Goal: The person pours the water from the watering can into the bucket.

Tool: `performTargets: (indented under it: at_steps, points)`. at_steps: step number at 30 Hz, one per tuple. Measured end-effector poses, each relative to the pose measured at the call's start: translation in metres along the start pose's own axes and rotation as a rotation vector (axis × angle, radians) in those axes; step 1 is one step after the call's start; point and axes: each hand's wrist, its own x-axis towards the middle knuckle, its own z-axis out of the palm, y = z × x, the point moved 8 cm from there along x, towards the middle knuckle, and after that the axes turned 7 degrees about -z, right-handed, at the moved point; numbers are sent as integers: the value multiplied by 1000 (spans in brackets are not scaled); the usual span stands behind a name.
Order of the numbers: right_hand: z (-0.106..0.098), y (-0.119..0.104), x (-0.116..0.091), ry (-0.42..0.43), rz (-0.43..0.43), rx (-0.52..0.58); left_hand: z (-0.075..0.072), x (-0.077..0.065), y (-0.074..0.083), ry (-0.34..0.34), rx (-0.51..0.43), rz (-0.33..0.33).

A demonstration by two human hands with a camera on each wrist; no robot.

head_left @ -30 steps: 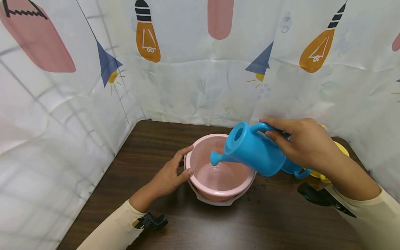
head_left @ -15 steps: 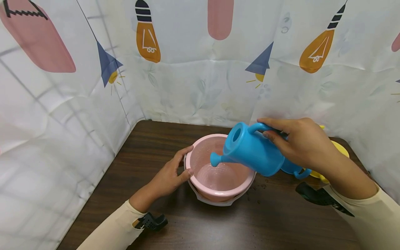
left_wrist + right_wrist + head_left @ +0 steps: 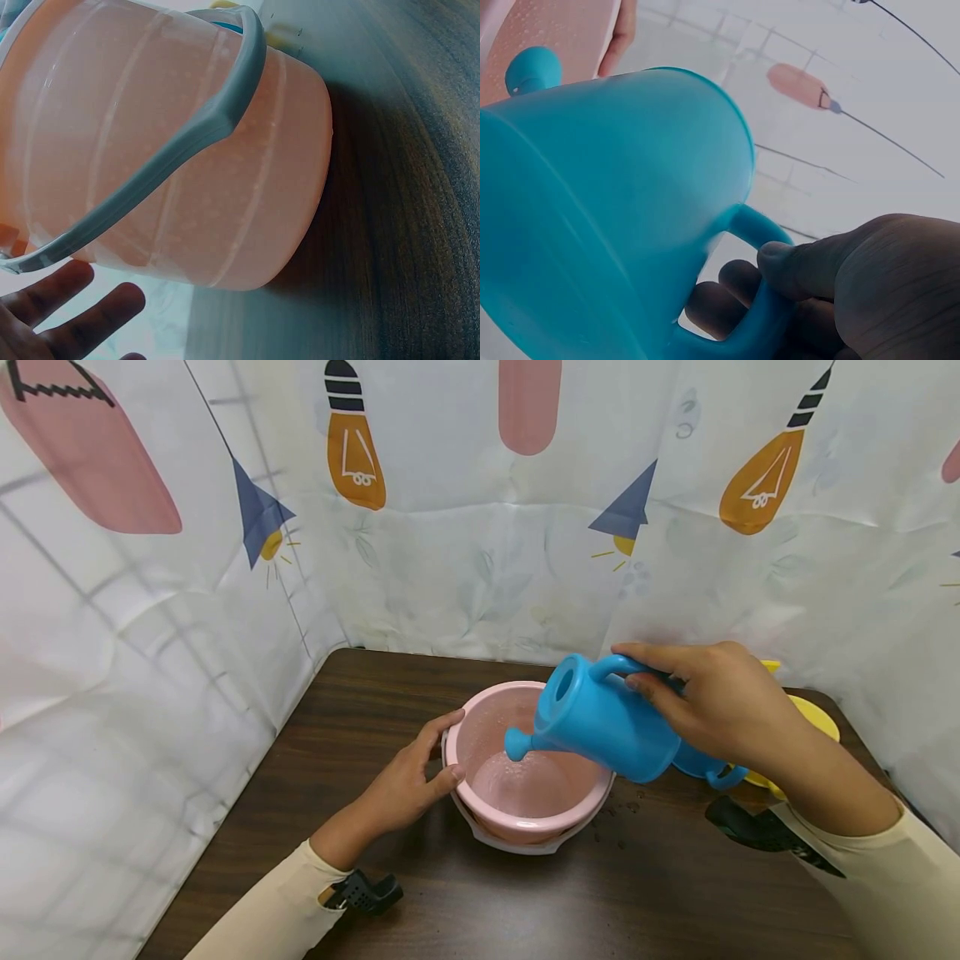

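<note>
A pink bucket (image 3: 536, 822) with a pale grey handle (image 3: 180, 150) stands on the table. My left hand (image 3: 405, 785) rests against its left side, thumb and index fingertip at the rim. In the left wrist view, the fingers (image 3: 105, 315) are extended beside the bucket wall. My right hand (image 3: 720, 697) grips the handle of a blue watering can (image 3: 615, 731), thumb and fingers wrapped round it. The can is tilted, its spout (image 3: 519, 743) over the bucket's opening. Droplets cling to the bucket's inner wall, and its bottom looks wet.
Behind the right forearm are a blue item with a loop handle (image 3: 726, 777) and a yellow item (image 3: 817, 717), both partly hidden. Water drops (image 3: 621, 843) dot the dark wooden table (image 3: 480, 910) right of the bucket. A printed curtain (image 3: 450, 568) borders the back and left.
The right hand and the watering can have shifted slightly to the left. The left hand and bucket have not moved.
</note>
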Motion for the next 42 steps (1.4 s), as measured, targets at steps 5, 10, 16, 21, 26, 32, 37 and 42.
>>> performTargets:
  at_steps: [5, 10, 16, 21, 26, 32, 37, 42]
  points:
    - [0, -2, 2, 4, -18, 5, 0, 0, 0, -1, -1, 4]
    - [1, -3, 4, 2, -21, 13, 0, 0, 0, -2, -3, 4]
    - [4, -3, 6, -15, -20, 23, 0, 0, 1, -2, -1, 3]
    - [5, -5, 8, -31, -15, 36, 0, 0, 2, -2, -2, 1]
    - [7, -8, 11, -48, 0, 35, 0, 0, 2, -4, -2, -1]
    - [8, -10, 14, -64, 12, 23, 0, 0, 1, -8, -14, -1]
    - [11, -14, 17, -51, -25, 44, 1, 0, 1, -8, -13, -2]
    - [14, -17, 20, -51, -36, 57, 1, 0, 1, -8, -16, -2]
